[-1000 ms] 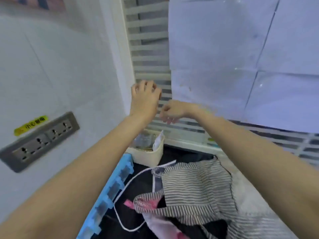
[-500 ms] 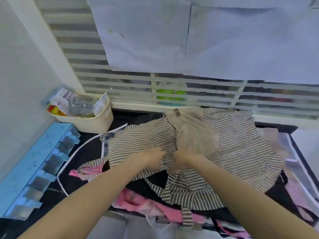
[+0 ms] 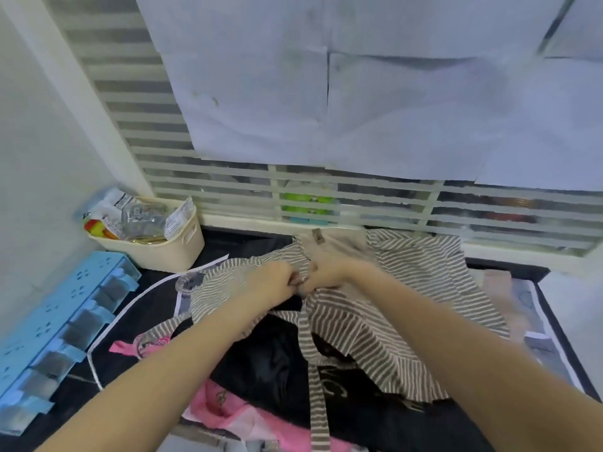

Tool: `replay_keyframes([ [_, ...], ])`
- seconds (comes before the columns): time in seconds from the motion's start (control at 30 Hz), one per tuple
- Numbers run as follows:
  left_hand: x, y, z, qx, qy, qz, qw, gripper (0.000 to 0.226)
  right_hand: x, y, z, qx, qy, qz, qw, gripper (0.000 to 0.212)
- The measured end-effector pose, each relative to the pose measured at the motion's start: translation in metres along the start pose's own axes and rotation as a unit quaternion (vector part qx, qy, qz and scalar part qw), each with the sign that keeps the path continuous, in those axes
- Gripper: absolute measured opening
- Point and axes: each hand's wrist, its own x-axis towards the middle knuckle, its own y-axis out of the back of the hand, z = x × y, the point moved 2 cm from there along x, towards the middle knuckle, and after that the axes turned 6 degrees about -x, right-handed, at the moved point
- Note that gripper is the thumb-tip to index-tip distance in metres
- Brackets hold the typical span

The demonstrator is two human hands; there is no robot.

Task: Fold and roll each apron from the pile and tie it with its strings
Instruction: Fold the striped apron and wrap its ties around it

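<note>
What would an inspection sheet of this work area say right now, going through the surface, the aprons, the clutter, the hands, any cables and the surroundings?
Surface: dark table, mostly covered by cloth.
Job's things: striped apron spread on top of the pile, one striped strap hanging toward the front edge; black apron and pink apron beneath it.
Clutter: cream basket full of packets at back left; blue plastic rack along the left wall.
Hands: left hand and right hand both grip the striped apron at its middle, close together.
Cables: white cord curving over the table's left side.
Surroundings: slatted window, paper sheets taped over it.
</note>
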Motion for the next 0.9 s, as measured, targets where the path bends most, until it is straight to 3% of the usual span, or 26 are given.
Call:
replay_keyframes([
  [0.1, -0.002, 0.056, 0.004, 0.108, 0.023, 0.093, 0.989, 0.018, -0.032, 0.064, -0.005, -0.106, -0.028, 0.042, 0.993, 0.034],
  [0.2, -0.005, 0.114, 0.006, 0.109, 0.011, 0.173, 0.979, 0.019, -0.055, 0.096, 0.001, -0.165, -0.117, 0.065, 0.977, 0.022],
  [0.27, -0.012, 0.152, 0.016, 0.104, -0.005, 0.228, 0.968, 0.021, -0.078, 0.106, 0.01, -0.178, -0.175, 0.126, 0.96, 0.01],
  [0.4, -0.032, 0.228, 0.029, 0.111, -0.012, 0.335, 0.936, 0.028, -0.135, 0.139, 0.036, -0.044, -0.257, 0.314, 0.913, 0.027],
  [0.5, -0.047, 0.27, 0.025, 0.026, 0.002, 0.394, 0.919, 0.033, -0.176, 0.181, 0.041, 0.227, -0.238, 0.474, 0.817, 0.017],
  [0.57, -0.061, 0.288, 0.03, -0.058, 0.006, 0.427, 0.903, 0.033, -0.197, 0.201, 0.025, 0.434, -0.161, 0.539, 0.704, 0.005],
  [0.6, -0.068, 0.294, 0.036, -0.095, 0.006, 0.433, 0.896, 0.033, -0.206, 0.21, 0.017, 0.484, -0.128, 0.57, 0.651, 0.005],
  [0.77, -0.103, 0.33, 0.061, -0.277, -0.066, 0.386, 0.877, 0.025, -0.265, 0.25, -0.025, 0.353, -0.104, 0.744, 0.557, 0.025],
  [0.83, -0.123, 0.34, 0.068, -0.307, -0.122, 0.303, 0.894, 0.017, -0.292, 0.262, -0.034, 0.291, -0.09, 0.799, 0.519, 0.026],
  [0.9, -0.151, 0.347, 0.079, -0.312, -0.17, 0.157, 0.921, 0.02, -0.322, 0.272, -0.039, 0.225, -0.065, 0.849, 0.474, 0.025],
])
